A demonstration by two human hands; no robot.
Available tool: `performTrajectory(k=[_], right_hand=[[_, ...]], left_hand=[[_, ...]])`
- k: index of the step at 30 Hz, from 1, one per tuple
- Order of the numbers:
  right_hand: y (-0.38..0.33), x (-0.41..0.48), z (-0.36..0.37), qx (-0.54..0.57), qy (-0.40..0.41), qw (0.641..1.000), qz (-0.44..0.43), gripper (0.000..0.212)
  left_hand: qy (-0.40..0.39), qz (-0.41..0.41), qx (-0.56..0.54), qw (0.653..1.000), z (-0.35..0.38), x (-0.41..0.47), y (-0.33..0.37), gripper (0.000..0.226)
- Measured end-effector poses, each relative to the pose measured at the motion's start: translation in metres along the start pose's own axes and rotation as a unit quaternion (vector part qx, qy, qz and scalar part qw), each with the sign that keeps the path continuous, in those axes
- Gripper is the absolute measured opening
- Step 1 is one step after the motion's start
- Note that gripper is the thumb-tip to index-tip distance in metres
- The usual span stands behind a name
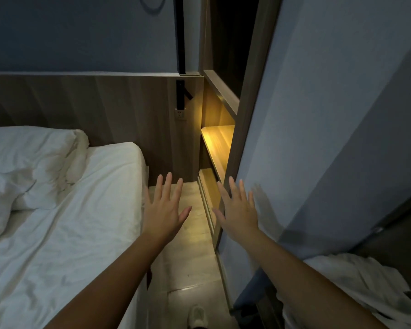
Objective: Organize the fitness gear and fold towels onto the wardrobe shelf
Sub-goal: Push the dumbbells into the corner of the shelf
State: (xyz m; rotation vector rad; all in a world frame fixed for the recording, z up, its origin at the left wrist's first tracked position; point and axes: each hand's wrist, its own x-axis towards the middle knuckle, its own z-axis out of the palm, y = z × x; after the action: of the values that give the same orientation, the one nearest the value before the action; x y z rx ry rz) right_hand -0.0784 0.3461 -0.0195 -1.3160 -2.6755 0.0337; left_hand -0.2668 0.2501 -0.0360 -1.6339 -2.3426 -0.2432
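Both arms reach forward over the narrow floor strip between bed and wardrobe. My left hand (164,207) is spread flat with straight fingers and holds nothing. My right hand (239,207) is also spread flat and empty, close to the edge of the blue wardrobe door (318,138). Beyond the door edge the lit wooden wardrobe shelf (220,144) shows bare under warm light. A white towel (365,288) lies crumpled at the lower right, beside my right forearm. No fitness gear is visible.
A bed with a white sheet (64,233) and a rumpled pillow (33,162) fills the left. A wooden headboard panel with a wall socket (180,114) stands behind. Pale floor (185,262) runs between bed and wardrobe; a shoe (197,315) shows at the bottom.
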Motion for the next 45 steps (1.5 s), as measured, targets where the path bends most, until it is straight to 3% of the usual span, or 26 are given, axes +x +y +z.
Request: performTrajectory(k=[19, 23, 33, 45], right_hand=[[0.008, 0.262, 0.078, 0.004, -0.074, 0.997, 0.024, 0.073], [0.008, 0.320, 0.093, -0.006, -0.083, 0.995, 0.057, 0.073], [0.003, 0.443, 0.118, -0.010, -0.105, 0.975, 0.194, 0.071], [0.019, 0.476, 0.137, -0.024, -0.116, 0.959, 0.258, 0.070]], left_hand=[[-0.043, -0.004, -0.029, 0.999, 0.114, 0.244, -0.074, 0.077], [-0.060, 0.032, -0.039, 0.997, 0.149, 0.306, -0.094, 0.073], [-0.122, 0.211, -0.043, 0.969, 0.198, 0.461, -0.130, 0.074], [-0.147, 0.318, -0.056, 0.935, 0.240, 0.531, -0.117, 0.072]])
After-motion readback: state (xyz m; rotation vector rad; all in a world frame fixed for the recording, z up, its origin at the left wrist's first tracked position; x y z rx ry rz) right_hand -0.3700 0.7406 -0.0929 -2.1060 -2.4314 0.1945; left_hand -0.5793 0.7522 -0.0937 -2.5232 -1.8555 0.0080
